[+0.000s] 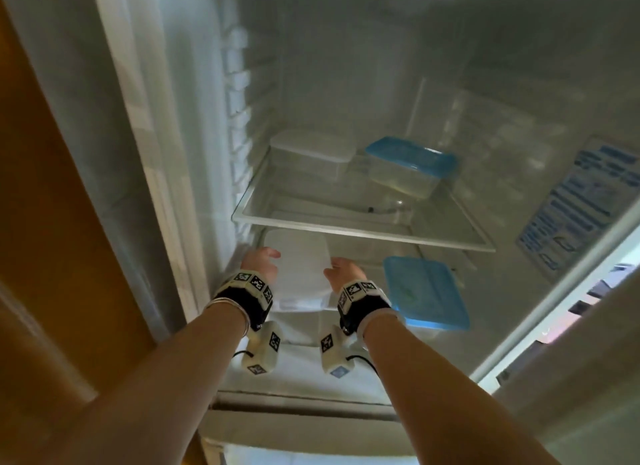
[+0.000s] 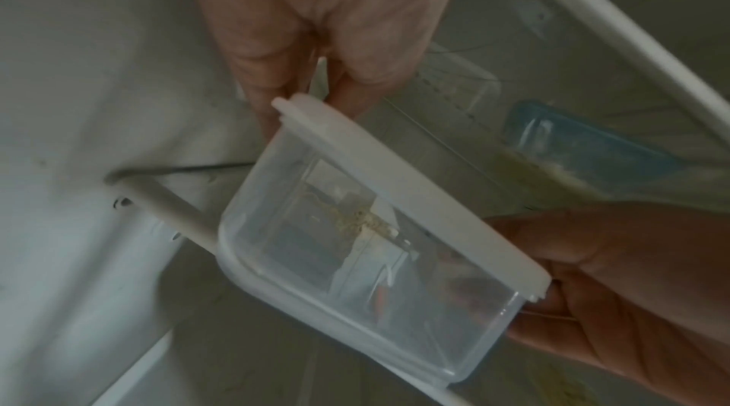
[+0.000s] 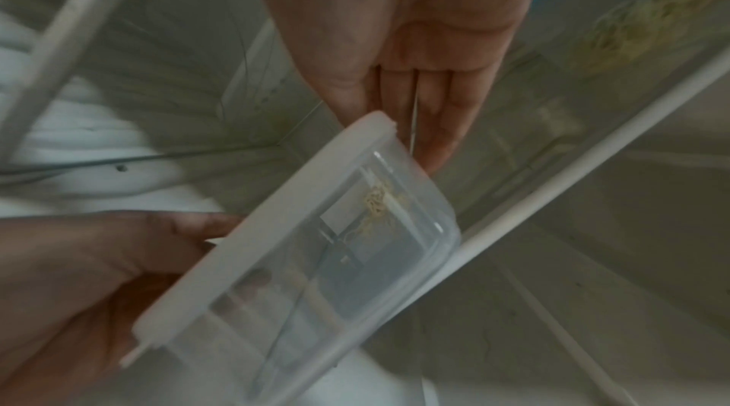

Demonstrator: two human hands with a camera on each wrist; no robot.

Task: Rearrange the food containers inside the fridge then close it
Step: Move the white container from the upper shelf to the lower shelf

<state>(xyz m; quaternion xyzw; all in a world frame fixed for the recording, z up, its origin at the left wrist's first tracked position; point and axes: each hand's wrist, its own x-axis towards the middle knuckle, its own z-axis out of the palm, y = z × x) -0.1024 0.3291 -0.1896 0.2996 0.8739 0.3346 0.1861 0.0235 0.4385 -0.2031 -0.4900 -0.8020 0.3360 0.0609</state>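
A clear container with a white lid (image 1: 303, 256) sits low in the open fridge, under the glass shelf (image 1: 346, 227). My left hand (image 1: 261, 260) grips its left end and my right hand (image 1: 344, 270) grips its right end. In the left wrist view the left hand (image 2: 316, 38) reaches along the container (image 2: 355, 241), with the right hand (image 2: 632, 272) curled round the opposite end. In the right wrist view the right hand (image 3: 415, 38) lies along one end of the container (image 3: 336, 256), and the left hand (image 3: 79, 272) has its thumb on the lid. A few noodle scraps lie inside.
A blue-lidded container (image 1: 426, 291) stands just right of my right hand on the same level. On the glass shelf above stand another white-lidded container (image 1: 311, 153) and a second blue-lidded one (image 1: 408, 166). The right wall carries a blue label (image 1: 581, 201). A wooden panel (image 1: 52, 187) flanks the left.
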